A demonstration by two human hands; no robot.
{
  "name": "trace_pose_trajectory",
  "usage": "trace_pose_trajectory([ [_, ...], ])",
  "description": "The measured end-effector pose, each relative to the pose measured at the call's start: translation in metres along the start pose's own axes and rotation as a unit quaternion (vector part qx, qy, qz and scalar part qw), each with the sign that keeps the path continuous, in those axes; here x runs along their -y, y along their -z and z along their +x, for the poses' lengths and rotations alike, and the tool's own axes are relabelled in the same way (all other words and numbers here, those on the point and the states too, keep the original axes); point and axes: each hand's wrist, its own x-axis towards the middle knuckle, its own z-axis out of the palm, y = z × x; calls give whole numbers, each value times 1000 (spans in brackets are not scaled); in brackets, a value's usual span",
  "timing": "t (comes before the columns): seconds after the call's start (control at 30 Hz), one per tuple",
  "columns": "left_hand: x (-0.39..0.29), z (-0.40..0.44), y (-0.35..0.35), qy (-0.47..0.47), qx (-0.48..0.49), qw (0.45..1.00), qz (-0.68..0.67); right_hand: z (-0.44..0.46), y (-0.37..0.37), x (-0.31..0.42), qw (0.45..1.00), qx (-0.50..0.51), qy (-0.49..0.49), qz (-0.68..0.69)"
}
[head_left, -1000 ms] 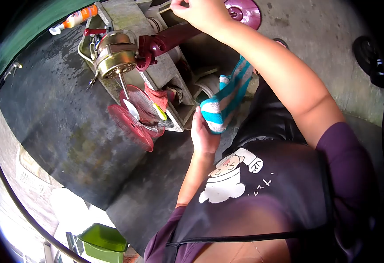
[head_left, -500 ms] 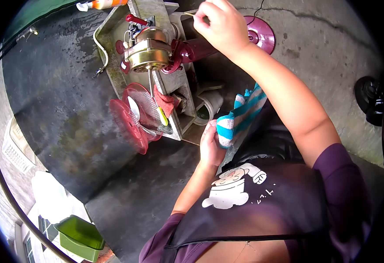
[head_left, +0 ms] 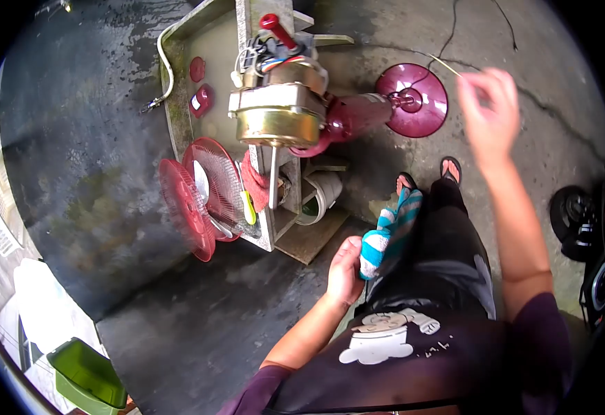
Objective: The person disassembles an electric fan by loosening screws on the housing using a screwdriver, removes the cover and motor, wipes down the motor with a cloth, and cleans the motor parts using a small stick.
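My left hand (head_left: 345,270) is closed on a striped teal and white cloth (head_left: 374,250), which hangs down by my leg. My right hand (head_left: 492,114) is raised on the right, pinching a thin pale stick (head_left: 445,66) that points up and left. The stick's exact kind is too small to make out. Between my hands and the wall stands a dismantled electric fan: its bare motor (head_left: 280,114) with a metal shaft, a maroon stand (head_left: 358,116) and a round base (head_left: 413,100) on the floor.
Red fan grilles (head_left: 188,211) lean at the sink ledge beside a red rag (head_left: 255,181) and a yellow-green handled tool (head_left: 248,207). A hose (head_left: 168,69) hangs over the sink wall. Below are a white bucket (head_left: 324,194) and, lower left, a green bin (head_left: 88,373).
My right hand has moved right, away from above the fan, still with the stick. The view has shifted, so the fan's base and my feet show. My left hand keeps the cloth.
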Motion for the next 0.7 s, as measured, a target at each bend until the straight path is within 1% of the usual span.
trace_pose_trajectory([
  [0.07, 0, 10, 4, 11, 1, 1000, -29, -16, 31, -41, 997, 50, -13, -48],
  [0.13, 5, 22, 10, 20, 10, 998, -60, -35, 58, -71, 991, 77, -69, -90],
  [0.17, 8, 28, 7, 18, -21, 998, -58, -44, 70, -83, 987, 91, -79, -111],
  [0.2, 9, 28, 8, 24, -27, 997, -71, -48, 81, -83, 982, 106, -88, -133],
  [0.23, 13, 36, 13, 27, -23, 997, -70, -59, 77, -92, 978, 85, -152, -118],
  [0.27, 18, 41, 17, 33, -17, 997, -71, -69, 68, -97, 977, 88, -153, -119],
  [0.3, 21, 45, 20, 31, -14, 997, -69, -76, 56, -92, 979, 81, -186, -10],
  [0.33, 22, 48, 20, 31, -8, 997, -68, -80, 47, -87, 969, 71, -217, 96],
  [0.37, 24, 50, 19, 34, -7, 996, -79, -83, 39, -85, 954, 117, -222, 163],
  [0.4, 24, 51, 18, 41, -26, 996, -79, -85, 27, -77, 928, 128, -273, 219],
  [0.47, 20, 40, 22, 38, -1, 997, -70, -75, 13, -33, 910, 120, -274, 288],
  [0.5, 23, 41, 30, 25, 2, 998, -59, -68, 3, -15, 886, 124, -261, 364],
  [0.53, 22, 40, 31, 28, 0, 997, -72, -59, -4, 9, 871, 110, -302, 372],
  [0.57, 21, 40, 31, 27, 2, 997, -76, -53, -13, 22, 856, 118, -283, 417],
  [0.6, 20, 40, 31, 25, 5, 997, -78, -46, -19, 35, 861, 131, -261, 417],
  [0.63, 15, 36, 26, 25, 17, 997, -71, -39, -27, 42, 843, 141, -241, 460],
  [0.67, 16, 34, 26, 28, 17, 997, -64, -34, -37, 56, 841, 125, -252, 462],
  [0.7, 17, 32, 29, 27, 14, 997, -66, -29, -46, 65, 874, 137, -229, 406],
])
